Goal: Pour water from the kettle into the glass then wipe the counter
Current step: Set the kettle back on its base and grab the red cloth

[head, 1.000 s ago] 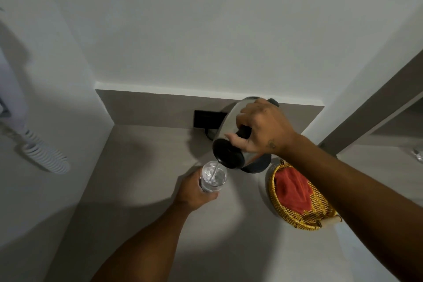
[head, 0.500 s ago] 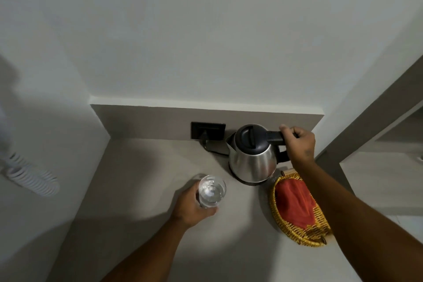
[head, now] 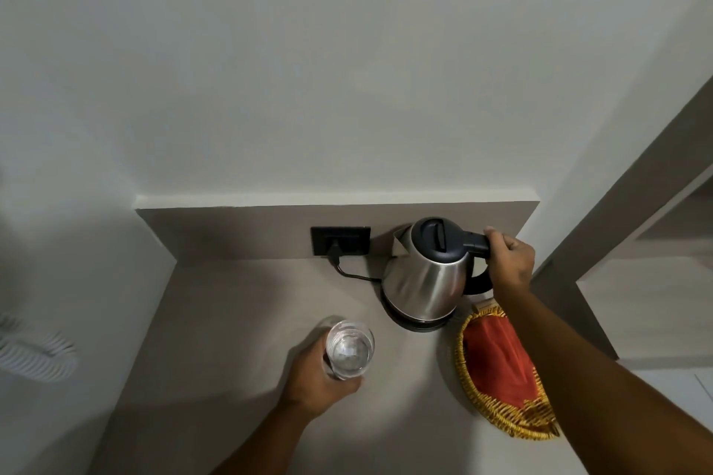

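A steel kettle (head: 424, 281) with a black lid stands upright on its black base at the back of the grey counter (head: 239, 320). My right hand (head: 509, 262) grips its black handle from the right. My left hand (head: 312, 378) is wrapped around a clear glass (head: 349, 349) holding water, in front and to the left of the kettle. A red cloth (head: 494, 359) lies in a yellow wicker basket (head: 501, 416) to the right, partly under my right forearm.
A black wall socket (head: 341, 241) with a plug and cord sits behind the kettle. Walls close the counter at the back and left. A white coiled cord (head: 34, 355) hangs at the far left. A grey partition stands at the right.
The kettle went from tilted over the glass, pouring, to upright on its base. My right hand stays on the handle. My left hand still holds the glass in about the same spot.
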Action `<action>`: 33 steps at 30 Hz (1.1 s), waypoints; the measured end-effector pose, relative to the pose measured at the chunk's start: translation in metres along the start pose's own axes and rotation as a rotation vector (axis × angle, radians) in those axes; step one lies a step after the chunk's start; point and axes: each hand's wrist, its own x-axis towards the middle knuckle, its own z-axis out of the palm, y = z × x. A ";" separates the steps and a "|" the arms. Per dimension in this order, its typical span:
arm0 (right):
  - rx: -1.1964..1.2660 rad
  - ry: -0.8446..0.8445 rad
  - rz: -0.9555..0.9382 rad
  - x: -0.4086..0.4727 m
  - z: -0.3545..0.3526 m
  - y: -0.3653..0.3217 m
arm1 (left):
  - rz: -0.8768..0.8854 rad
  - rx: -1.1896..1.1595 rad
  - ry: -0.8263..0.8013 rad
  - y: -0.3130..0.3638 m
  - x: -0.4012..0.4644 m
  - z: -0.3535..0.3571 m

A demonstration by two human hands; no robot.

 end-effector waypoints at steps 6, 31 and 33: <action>-0.034 -0.039 -0.039 0.004 -0.009 0.004 | -0.025 -0.025 -0.002 0.001 -0.001 0.003; -0.116 -0.118 -0.121 0.001 -0.006 0.007 | -0.012 0.033 0.031 -0.009 0.000 0.008; -0.135 -0.138 -0.137 0.001 -0.008 0.005 | -0.010 0.034 0.028 -0.009 0.000 0.008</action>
